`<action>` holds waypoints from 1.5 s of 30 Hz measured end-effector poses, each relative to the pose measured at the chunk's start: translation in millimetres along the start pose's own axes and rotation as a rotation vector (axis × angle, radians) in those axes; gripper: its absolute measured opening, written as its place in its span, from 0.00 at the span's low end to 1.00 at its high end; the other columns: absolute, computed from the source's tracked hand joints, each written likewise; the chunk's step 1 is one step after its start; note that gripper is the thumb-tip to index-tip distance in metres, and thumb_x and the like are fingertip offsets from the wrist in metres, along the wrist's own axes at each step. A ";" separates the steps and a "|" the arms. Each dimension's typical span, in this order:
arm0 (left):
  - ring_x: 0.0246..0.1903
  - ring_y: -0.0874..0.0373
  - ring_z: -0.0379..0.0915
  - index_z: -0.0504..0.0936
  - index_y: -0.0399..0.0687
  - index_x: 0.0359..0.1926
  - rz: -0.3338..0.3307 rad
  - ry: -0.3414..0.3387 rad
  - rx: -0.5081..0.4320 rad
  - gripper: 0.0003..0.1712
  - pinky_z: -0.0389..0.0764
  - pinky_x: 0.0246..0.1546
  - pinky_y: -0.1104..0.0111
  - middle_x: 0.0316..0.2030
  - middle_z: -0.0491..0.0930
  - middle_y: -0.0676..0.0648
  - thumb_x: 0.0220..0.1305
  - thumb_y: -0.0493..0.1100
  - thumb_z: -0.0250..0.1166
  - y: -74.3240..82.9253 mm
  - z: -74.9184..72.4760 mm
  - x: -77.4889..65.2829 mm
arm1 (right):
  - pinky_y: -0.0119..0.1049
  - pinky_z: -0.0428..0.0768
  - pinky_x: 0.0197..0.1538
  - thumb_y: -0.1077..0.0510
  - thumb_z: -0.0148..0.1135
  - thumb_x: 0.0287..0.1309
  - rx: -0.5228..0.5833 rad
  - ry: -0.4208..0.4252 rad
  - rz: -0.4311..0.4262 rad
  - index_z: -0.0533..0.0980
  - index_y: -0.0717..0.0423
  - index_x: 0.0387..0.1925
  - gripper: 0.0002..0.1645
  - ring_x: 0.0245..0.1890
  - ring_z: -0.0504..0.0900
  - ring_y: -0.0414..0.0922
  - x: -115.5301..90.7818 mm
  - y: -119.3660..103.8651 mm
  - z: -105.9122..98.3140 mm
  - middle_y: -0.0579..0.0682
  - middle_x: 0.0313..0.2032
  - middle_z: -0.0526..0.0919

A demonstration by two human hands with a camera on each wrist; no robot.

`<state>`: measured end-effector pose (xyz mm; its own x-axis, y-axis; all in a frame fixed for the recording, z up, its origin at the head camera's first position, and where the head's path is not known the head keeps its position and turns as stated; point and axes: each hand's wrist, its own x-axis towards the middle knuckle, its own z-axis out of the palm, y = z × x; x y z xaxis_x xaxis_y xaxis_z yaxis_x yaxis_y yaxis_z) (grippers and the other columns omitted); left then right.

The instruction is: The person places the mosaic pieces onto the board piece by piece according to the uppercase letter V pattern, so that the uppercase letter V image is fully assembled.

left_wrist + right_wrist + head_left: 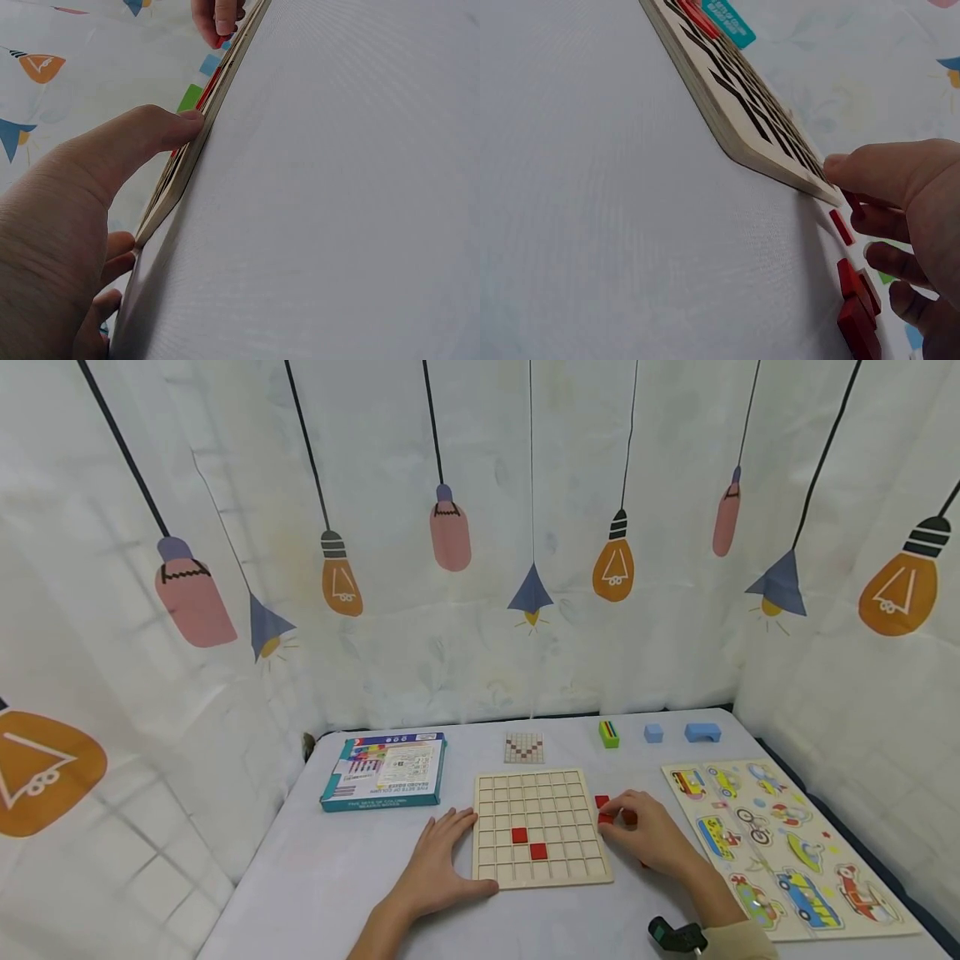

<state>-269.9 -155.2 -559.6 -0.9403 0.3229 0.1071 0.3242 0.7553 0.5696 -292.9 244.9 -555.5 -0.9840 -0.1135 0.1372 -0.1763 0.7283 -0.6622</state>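
A pale wooden grid board (555, 802) lies on the table, with two red square tiles (538, 852) set diagonally in its cells. My left hand (442, 868) rests at its near left corner, thumb along the front edge and spread fingers against the left side. In the left wrist view, the thumb (161, 129) touches the board's edge. Beside the board's right edge, my right hand (648, 833) pinches a red tile (853, 204) between thumb and index finger, partly hidden by them. Loose red tiles (859, 326) lie under and beside that hand.
A small pattern card (523, 748) lies behind the board, and a teal-edged flat box (386, 772) is at left. Along the back right stand a green striped block (609, 735), a blue cube (653, 733) and a blue arch block (702, 732). A vehicle picture puzzle (892, 927) covers the right side.
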 end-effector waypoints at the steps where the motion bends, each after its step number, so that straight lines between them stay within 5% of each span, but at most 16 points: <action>1: 0.87 0.40 0.55 0.72 0.52 0.82 -0.002 -0.001 -0.001 0.69 0.49 0.90 0.35 0.82 0.71 0.49 0.45 0.80 0.81 -0.1 -0.1 0.0 | 0.38 0.84 0.56 0.45 0.82 0.65 0.001 0.000 -0.002 0.89 0.36 0.51 0.15 0.50 0.78 0.42 0.0 -1.1 0.3 0.37 0.46 0.85; 11: 0.87 0.40 0.55 0.73 0.51 0.82 0.000 0.002 -0.009 0.68 0.49 0.90 0.34 0.81 0.72 0.49 0.45 0.79 0.82 0.6 -0.5 0.3 | 0.34 0.81 0.50 0.48 0.83 0.64 0.017 -0.010 -0.059 0.90 0.37 0.50 0.14 0.49 0.77 0.41 1.7 -16.8 7.9 0.35 0.44 0.84; 45: 0.88 0.42 0.54 0.72 0.55 0.82 0.001 0.000 -0.011 0.69 0.47 0.91 0.36 0.82 0.71 0.51 0.44 0.81 0.81 -5.9 2.3 1.8 | 0.38 0.84 0.55 0.48 0.82 0.65 0.030 -0.079 -0.156 0.90 0.38 0.47 0.11 0.52 0.77 0.38 10.0 -53.0 35.5 0.31 0.46 0.85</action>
<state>-273.3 -157.7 -564.6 -0.9400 0.3236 0.1082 0.3243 0.7484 0.5786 -294.2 181.2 -545.2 -0.9433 -0.2772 0.1825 -0.3266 0.6775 -0.6590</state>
